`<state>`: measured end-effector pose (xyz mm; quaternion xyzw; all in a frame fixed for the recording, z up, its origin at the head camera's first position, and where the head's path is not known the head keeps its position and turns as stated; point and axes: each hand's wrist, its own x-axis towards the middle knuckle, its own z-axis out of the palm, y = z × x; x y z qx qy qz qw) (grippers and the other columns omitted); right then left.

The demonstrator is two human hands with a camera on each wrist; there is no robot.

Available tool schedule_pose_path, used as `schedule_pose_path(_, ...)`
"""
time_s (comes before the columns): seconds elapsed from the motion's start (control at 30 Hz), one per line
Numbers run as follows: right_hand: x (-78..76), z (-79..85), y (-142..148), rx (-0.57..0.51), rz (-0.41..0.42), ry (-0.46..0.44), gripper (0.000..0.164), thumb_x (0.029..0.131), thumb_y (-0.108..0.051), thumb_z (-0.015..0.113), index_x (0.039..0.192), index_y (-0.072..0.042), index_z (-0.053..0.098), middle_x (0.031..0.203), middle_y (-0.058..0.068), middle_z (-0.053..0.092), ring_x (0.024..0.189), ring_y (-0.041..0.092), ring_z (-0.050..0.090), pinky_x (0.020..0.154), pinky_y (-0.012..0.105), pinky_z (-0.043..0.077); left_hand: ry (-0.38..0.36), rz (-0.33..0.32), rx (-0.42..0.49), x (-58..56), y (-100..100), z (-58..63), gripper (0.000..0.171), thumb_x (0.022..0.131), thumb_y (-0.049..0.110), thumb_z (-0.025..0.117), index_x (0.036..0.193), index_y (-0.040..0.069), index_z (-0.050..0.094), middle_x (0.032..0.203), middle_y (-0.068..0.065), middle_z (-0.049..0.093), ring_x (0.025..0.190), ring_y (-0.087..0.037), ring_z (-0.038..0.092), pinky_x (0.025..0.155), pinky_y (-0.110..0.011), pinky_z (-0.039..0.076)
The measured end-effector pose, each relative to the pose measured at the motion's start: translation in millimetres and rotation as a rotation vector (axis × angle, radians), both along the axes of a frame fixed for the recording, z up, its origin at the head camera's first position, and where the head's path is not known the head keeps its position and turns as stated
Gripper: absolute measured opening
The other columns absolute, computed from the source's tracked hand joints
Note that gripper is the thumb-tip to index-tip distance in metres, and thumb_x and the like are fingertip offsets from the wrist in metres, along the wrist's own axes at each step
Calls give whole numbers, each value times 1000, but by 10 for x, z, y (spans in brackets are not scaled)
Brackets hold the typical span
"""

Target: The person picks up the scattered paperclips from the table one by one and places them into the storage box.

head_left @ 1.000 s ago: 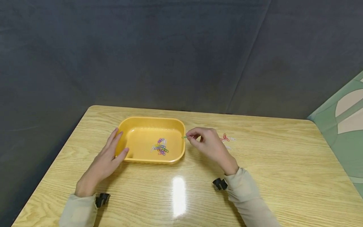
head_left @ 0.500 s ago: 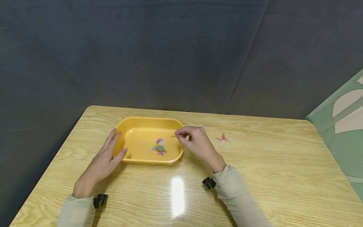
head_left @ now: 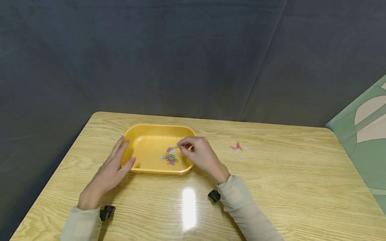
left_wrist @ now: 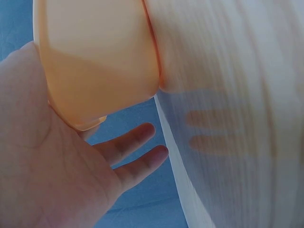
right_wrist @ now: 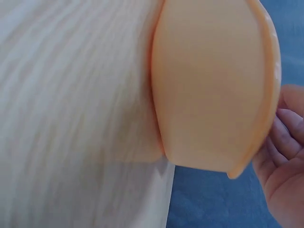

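Note:
A yellow plastic tray stands on the wooden table. Inside it lies a small pile of coloured paper clips, with purple, blue, yellow, green and white among them. My right hand reaches over the tray's right rim and pinches a green paper clip between thumb and fingertips, just above the pile. At the left end, my left hand rests against the rim with its fingers extended. The left wrist view has the tray wall beside that hand's palm. In the right wrist view the tray's wall hides the pinched clip.
To the right of the tray, red paper clips and white paper clips lie loose on the table. A dark cloth partition rises behind the table's back edge. A green patterned panel is at the far right.
My right hand has moved left from outside the tray's right rim to over the pile, carrying the green paper clip. The left hand has stayed at the left rim.

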<state>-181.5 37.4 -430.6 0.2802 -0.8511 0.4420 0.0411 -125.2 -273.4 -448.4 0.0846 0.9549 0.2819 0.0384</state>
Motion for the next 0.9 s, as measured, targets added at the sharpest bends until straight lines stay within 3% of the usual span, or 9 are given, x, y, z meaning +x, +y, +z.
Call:
schedule_pose_path(0.3,-16,-65,-115,-6,22,-8,13,94,-8,66,99,-4,77,90,4,75,75,10,63,60,19,48,-8,1,7,5,-5,1,75,105,47,41,161,9,9,168,-8,-6,146,-49,25,106,-70,31)
schedule_pose_path(0.6,1,-92,-228,31,23,-27,12,93,-12,67,98,-11,78,96,0,77,77,8,65,63,19,49,-9,4,6,5,-1,9,75,105,47,42,161,9,10,169,-8,-6,147,-49,23,107,-71,30)
schedule_pose_path(0.9,26,-95,-326,117,-4,-16,11,94,-19,69,99,-17,78,91,-6,76,74,5,64,50,19,39,-9,3,9,4,5,12,74,105,46,41,160,8,11,168,-8,-7,146,-50,24,105,-71,32)
